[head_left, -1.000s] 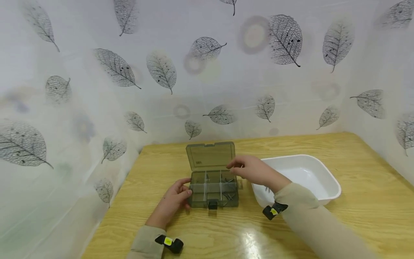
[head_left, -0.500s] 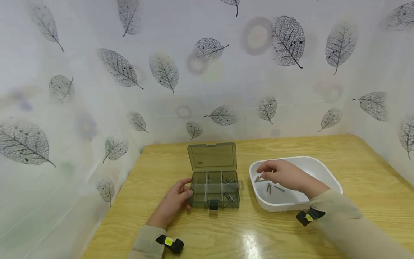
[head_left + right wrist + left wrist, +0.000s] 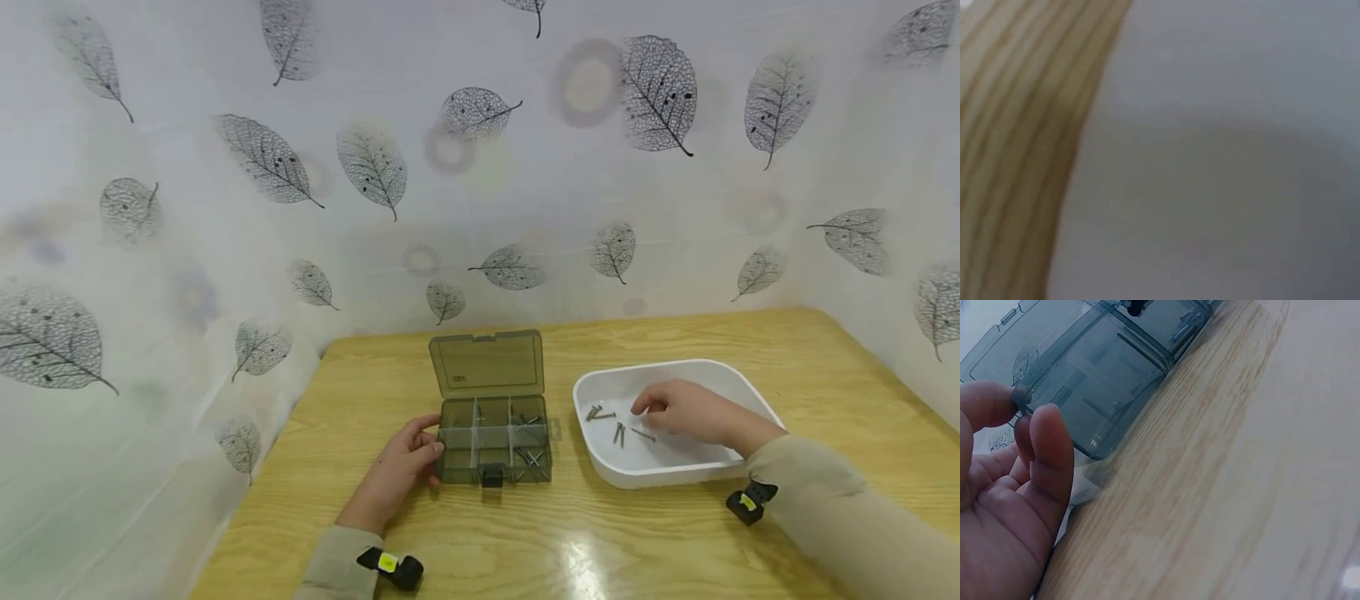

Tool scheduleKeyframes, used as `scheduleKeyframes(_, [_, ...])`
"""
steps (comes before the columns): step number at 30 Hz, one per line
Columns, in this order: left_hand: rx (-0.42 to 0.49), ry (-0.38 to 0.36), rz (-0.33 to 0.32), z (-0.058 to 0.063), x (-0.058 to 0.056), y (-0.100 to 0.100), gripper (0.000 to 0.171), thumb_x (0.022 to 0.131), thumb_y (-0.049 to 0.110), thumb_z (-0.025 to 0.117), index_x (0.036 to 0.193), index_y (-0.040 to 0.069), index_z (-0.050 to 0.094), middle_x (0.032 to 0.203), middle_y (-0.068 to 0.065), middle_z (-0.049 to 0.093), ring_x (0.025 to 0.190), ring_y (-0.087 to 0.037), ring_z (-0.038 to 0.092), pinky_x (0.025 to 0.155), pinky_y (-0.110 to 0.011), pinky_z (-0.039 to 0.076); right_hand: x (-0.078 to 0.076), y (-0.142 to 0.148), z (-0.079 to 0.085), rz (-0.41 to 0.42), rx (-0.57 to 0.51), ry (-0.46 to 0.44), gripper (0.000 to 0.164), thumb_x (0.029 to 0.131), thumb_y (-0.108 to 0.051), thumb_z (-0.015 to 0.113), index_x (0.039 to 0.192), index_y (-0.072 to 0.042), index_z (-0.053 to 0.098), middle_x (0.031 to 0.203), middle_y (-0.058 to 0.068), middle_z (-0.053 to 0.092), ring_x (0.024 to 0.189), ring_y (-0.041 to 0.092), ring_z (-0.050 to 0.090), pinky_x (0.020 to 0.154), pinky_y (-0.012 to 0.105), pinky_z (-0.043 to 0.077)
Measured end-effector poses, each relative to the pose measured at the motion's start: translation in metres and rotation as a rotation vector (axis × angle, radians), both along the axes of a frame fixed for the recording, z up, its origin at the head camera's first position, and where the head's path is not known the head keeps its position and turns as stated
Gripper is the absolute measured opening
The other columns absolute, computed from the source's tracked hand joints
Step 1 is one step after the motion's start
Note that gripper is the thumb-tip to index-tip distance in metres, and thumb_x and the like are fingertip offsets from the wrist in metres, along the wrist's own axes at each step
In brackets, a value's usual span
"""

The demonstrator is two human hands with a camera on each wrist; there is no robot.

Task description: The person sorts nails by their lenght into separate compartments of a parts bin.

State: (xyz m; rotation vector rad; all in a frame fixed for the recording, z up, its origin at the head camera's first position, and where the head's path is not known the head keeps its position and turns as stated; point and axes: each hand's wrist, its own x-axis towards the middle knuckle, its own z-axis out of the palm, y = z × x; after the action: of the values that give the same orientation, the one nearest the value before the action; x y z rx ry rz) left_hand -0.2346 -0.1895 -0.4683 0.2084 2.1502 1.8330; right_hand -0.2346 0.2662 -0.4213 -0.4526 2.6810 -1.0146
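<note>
Behind the wooden table (image 3: 630,542) hangs a pale backdrop (image 3: 525,200) with printed leaves. On the table stands a smoky compartment box (image 3: 456,474), its lid (image 3: 491,364) raised; the left hand (image 3: 400,469) holds its left edge between thumb and fingers. The right hand (image 3: 693,414) is over the white tray (image 3: 652,479), near some screws (image 3: 642,434) lying inside. Its fingers are bent; whether they grip anything, I cannot tell. More screws (image 3: 530,457) lie in the box's right compartments.
</note>
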Motion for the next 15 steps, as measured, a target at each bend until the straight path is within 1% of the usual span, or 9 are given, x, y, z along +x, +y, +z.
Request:
scheduleKeyframes(2, [-0.001, 0.001, 0.002, 0.001, 0.001, 0.000, 0.054, 0.102, 0.012, 0.058, 0.152, 0.006, 0.039, 0.108, -0.018, 0.056, 0.083, -0.026, 0.059, 0.066, -0.037, 0.057, -0.001, 0.000, -0.005, -0.010, 0.018, -0.008, 0.021, 0.089, -0.008, 0.067, 0.110, -0.004, 0.072, 0.098, 0.001, 0.069, 0.082, 0.017, 0.058, 0.074, 0.035, 0.049])
scheduleKeyframes(4, [0.001, 0.005, 0.000, 0.001, 0.001, 0.000, 0.053, 0.103, 0.012, 0.057, 0.152, 0.005, 0.039, 0.108, -0.018, 0.056, 0.084, -0.026, 0.059, 0.066, -0.036, 0.057, -0.001, 0.001, -0.009, -0.012, 0.046, 0.006, 0.020, 0.088, -0.010, 0.069, 0.107, -0.007, 0.073, 0.097, -0.001, 0.069, 0.083, 0.015, 0.057, 0.075, 0.035, 0.047])
scheduleKeyframes(7, [0.001, 0.008, -0.004, 0.000, 0.001, 0.000, 0.054, 0.102, 0.012, 0.058, 0.152, 0.006, 0.039, 0.109, -0.018, 0.056, 0.084, -0.026, 0.059, 0.066, -0.036, 0.057, -0.001, 0.000, -0.016, -0.017, 0.089, 0.036, 0.016, 0.086, -0.013, 0.073, 0.103, -0.013, 0.073, 0.090, -0.005, 0.066, 0.081, 0.013, 0.055, 0.075, 0.033, 0.046])
scheduleKeyframes(10, [-0.003, 0.015, -0.004, 0.000, 0.000, -0.001, 0.054, 0.102, 0.012, 0.058, 0.152, 0.006, 0.039, 0.109, -0.019, 0.057, 0.086, -0.027, 0.059, 0.067, -0.036, 0.057, -0.001, -0.002, -0.020, -0.009, 0.111, 0.074, 0.017, 0.084, -0.016, 0.077, 0.100, -0.016, 0.072, 0.083, -0.006, 0.062, 0.077, 0.013, 0.053, 0.072, 0.033, 0.045])
scheduleKeyframes(15, [-0.005, 0.012, -0.003, 0.000, 0.001, -0.001, 0.054, 0.102, 0.012, 0.058, 0.152, 0.005, 0.039, 0.110, -0.019, 0.057, 0.085, -0.026, 0.059, 0.067, -0.036, 0.057, 0.001, -0.005, -0.021, -0.017, 0.110, 0.088, 0.017, 0.082, -0.014, 0.079, 0.096, -0.016, 0.070, 0.080, -0.006, 0.059, 0.075, 0.014, 0.052, 0.070, 0.033, 0.044])
